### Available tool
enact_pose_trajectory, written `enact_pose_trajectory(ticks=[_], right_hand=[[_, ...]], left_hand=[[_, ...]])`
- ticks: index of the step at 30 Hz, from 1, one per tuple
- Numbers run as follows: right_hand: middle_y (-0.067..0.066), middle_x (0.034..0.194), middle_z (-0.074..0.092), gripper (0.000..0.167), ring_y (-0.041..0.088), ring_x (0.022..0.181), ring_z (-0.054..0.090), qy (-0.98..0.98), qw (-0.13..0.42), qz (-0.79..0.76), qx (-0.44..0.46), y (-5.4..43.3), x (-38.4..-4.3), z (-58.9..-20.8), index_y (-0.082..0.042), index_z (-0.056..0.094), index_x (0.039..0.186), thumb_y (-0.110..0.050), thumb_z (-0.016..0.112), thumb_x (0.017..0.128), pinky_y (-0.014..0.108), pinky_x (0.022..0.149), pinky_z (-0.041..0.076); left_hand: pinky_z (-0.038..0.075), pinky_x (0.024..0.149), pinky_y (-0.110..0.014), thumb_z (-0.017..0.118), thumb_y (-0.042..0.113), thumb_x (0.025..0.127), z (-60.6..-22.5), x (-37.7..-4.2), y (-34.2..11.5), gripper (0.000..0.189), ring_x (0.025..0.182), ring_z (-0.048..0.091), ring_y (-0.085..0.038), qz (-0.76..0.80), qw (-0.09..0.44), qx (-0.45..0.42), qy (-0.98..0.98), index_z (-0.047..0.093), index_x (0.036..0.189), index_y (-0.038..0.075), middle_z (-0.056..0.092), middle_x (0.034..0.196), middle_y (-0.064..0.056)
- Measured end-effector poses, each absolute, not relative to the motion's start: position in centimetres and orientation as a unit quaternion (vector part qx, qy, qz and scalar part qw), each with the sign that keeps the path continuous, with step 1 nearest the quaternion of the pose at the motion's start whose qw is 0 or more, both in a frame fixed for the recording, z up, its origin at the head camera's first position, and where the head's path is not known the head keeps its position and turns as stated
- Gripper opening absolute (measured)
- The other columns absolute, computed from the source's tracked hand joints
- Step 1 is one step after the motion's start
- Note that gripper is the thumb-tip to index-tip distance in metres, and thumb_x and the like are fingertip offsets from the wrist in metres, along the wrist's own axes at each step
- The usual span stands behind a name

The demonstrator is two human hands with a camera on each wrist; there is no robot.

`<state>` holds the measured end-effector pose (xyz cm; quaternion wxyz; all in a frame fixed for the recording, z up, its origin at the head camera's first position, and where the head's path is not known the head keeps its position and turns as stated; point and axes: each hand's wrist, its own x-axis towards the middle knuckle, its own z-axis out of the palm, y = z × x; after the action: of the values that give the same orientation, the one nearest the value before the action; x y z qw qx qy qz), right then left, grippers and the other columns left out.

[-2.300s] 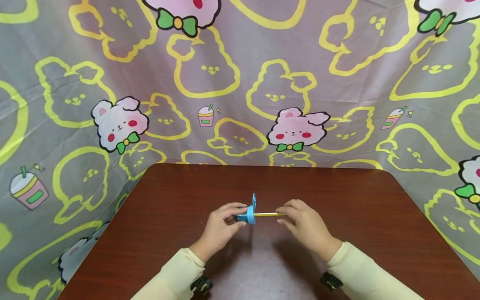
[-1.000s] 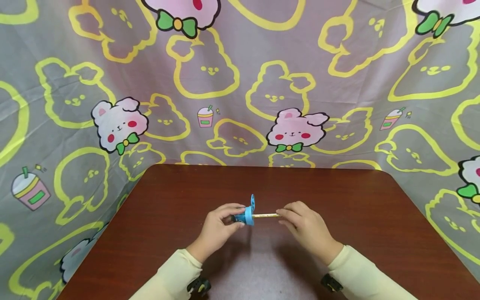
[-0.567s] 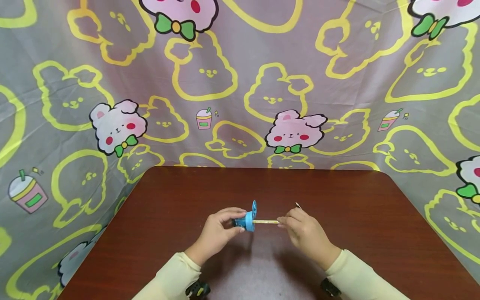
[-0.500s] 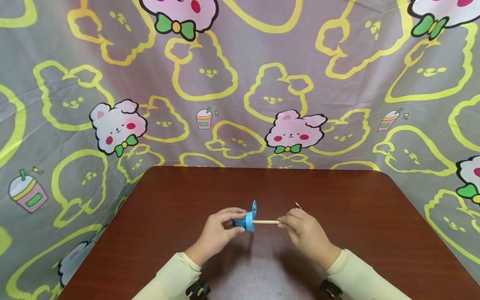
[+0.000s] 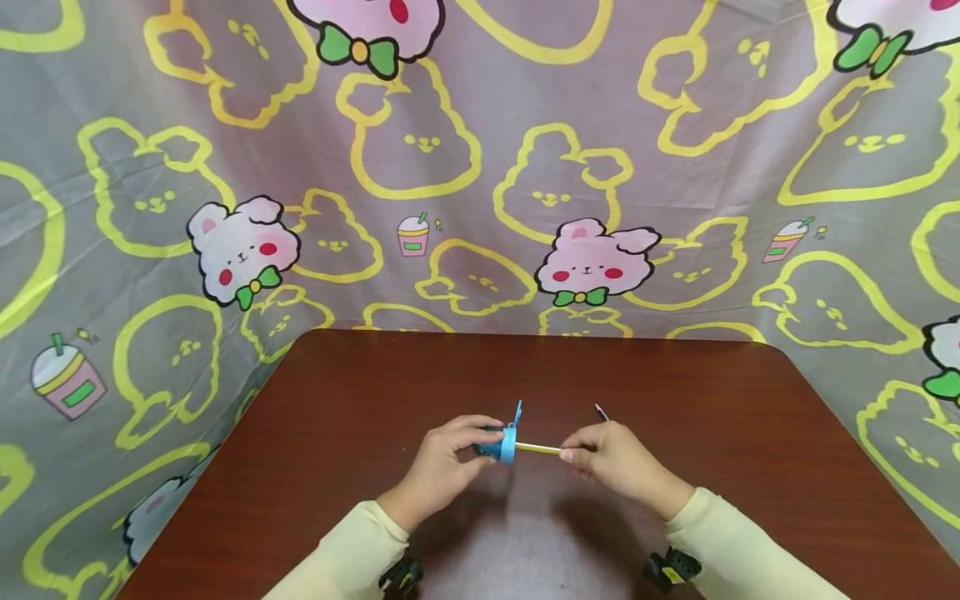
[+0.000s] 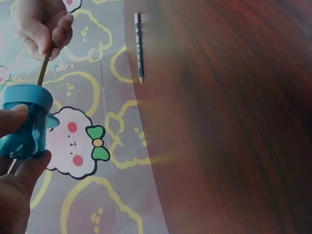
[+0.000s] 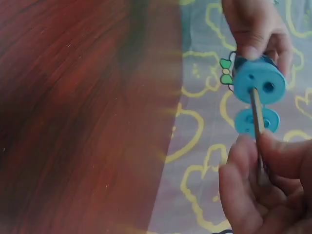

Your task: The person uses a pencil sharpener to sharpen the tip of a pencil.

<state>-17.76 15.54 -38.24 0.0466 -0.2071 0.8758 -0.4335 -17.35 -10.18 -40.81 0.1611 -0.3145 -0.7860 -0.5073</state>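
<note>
My left hand [image 5: 446, 460] holds a blue pencil sharpener [image 5: 507, 445] between thumb and fingers, above the table. Its round lid faces right and has holes of different sizes, as the right wrist view shows. A hinged cap [image 7: 269, 121] stands swung away from the lid. One end of a yellowish pencil [image 5: 538, 448] sits in a hole of the sharpener [image 7: 242, 87]; the inserted tip is hidden. With thumb and fingers my right hand [image 5: 621, 460] pinches the pencil's other end. A second, dark patterned pencil [image 6: 139, 48] lies on the table, partly hidden behind the right hand in the head view.
The brown wooden table [image 5: 360, 375] has rounded far corners. A grey curtain [image 5: 465, 217] with yellow outlines and rabbit faces hangs behind it and at its sides. Dark wrist devices [image 5: 670, 569] sit by both sleeves.
The right hand's fingers have turned, and the held pencil shows another side. The sharpener has turned so its cap appears edge-on. The second pencil has come into sight beyond the right hand.
</note>
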Motion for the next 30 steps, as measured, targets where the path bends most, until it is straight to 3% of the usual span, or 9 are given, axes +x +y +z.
enact_pose_trajectory(ticks=[3,7,10,14,16,18,22,25,30], right_hand=[[-0.004,0.081,0.068,0.011,0.008,0.071,0.061,0.902,-0.06,-0.354,-0.241,15.3,-17.8,-38.5,-0.008,0.075,0.093,-0.015,0.073,0.085,0.028,0.065,0.053],[-0.005,0.09,0.064,0.027,0.011,0.082,0.06,0.885,-0.244,-0.248,-0.309,15.3,-17.9,-39.3,-0.01,0.074,0.097,-0.014,0.084,0.072,0.03,0.07,0.054],[-0.003,0.087,0.062,0.017,0.014,0.079,0.057,0.838,-0.352,-0.211,-0.36,15.5,-18.2,-39.7,-0.008,0.073,0.093,-0.024,0.073,0.086,0.028,0.062,0.052],[-0.001,0.081,0.058,0.044,0.015,0.072,0.053,0.795,-0.404,-0.21,-0.4,15.5,-18.5,-39.9,-0.005,0.072,0.087,-0.033,0.043,0.102,0.024,0.058,0.049],[0.0,0.079,0.057,0.043,0.015,0.07,0.053,0.789,-0.408,-0.213,-0.407,15.4,-18.5,-39.8,-0.003,0.072,0.085,-0.031,0.044,0.102,0.026,0.06,0.051],[-0.001,0.076,0.057,0.042,0.014,0.069,0.054,0.788,-0.404,-0.221,-0.408,15.4,-18.5,-39.8,-0.003,0.072,0.083,-0.03,0.045,0.102,0.032,0.067,0.054],[-0.005,0.073,0.059,0.009,0.008,0.067,0.056,0.818,-0.333,-0.274,-0.381,15.3,-18.1,-39.8,-0.006,0.071,0.078,-0.011,0.072,0.086,0.033,0.072,0.055],[-0.008,0.073,0.062,0.015,0.004,0.068,0.057,0.852,-0.228,-0.334,-0.333,15.3,-17.9,-39.5,-0.008,0.072,0.077,0.001,0.082,0.069,0.023,0.064,0.052],[-0.005,0.072,0.064,0.003,0.007,0.061,0.055,0.877,-0.012,-0.419,-0.235,15.6,-18.0,-38.5,-0.007,0.074,0.08,-0.009,0.077,0.08,0.025,0.055,0.05]], left_hand=[[0.056,0.08,-0.027,0.076,-0.012,0.072,-40.8,-17.5,-10.1,0.033,0.102,0.065,-0.024,-0.531,0.15,-0.29,-0.782,0.074,0.103,-0.002,0.069,0.11,-0.011],[0.056,0.082,-0.029,0.076,-0.009,0.074,-40.6,-17.5,-10.1,0.031,0.101,0.065,-0.023,-0.576,0.112,-0.238,-0.774,0.073,0.105,-0.003,0.068,0.112,-0.013],[0.055,0.084,-0.028,0.076,-0.007,0.076,-40.4,-17.4,-10.1,0.031,0.103,0.064,-0.025,-0.601,0.087,-0.212,-0.766,0.072,0.107,-0.004,0.067,0.113,-0.014],[0.054,0.085,-0.026,0.076,-0.006,0.076,-40.3,-17.4,-10.1,0.033,0.104,0.064,-0.027,-0.607,0.073,-0.202,-0.765,0.072,0.108,-0.003,0.067,0.114,-0.014],[0.053,0.085,-0.026,0.076,-0.006,0.076,-40.2,-17.4,-10.2,0.033,0.104,0.064,-0.026,-0.606,0.068,-0.203,-0.766,0.071,0.109,-0.003,0.067,0.114,-0.014],[0.054,0.085,-0.026,0.076,-0.004,0.077,-40.2,-17.3,-10.2,0.032,0.104,0.063,-0.025,-0.6,0.071,-0.212,-0.768,0.071,0.109,-0.003,0.067,0.114,-0.014],[0.055,0.084,-0.028,0.075,-0.006,0.077,-40.4,-17.2,-10.3,0.032,0.104,0.064,-0.024,-0.572,0.089,-0.245,-0.778,0.071,0.109,-0.003,0.067,0.114,-0.012],[0.056,0.082,-0.031,0.076,-0.01,0.074,-40.7,-17.3,-10.3,0.034,0.103,0.065,-0.025,-0.544,0.12,-0.279,-0.782,0.072,0.107,-0.003,0.068,0.113,-0.012],[0.056,0.08,-0.027,0.078,-0.014,0.069,-41.1,-17.5,-10.4,0.036,0.102,0.065,-0.028,-0.498,0.185,-0.341,-0.775,0.073,0.102,-0.003,0.069,0.11,-0.012]])
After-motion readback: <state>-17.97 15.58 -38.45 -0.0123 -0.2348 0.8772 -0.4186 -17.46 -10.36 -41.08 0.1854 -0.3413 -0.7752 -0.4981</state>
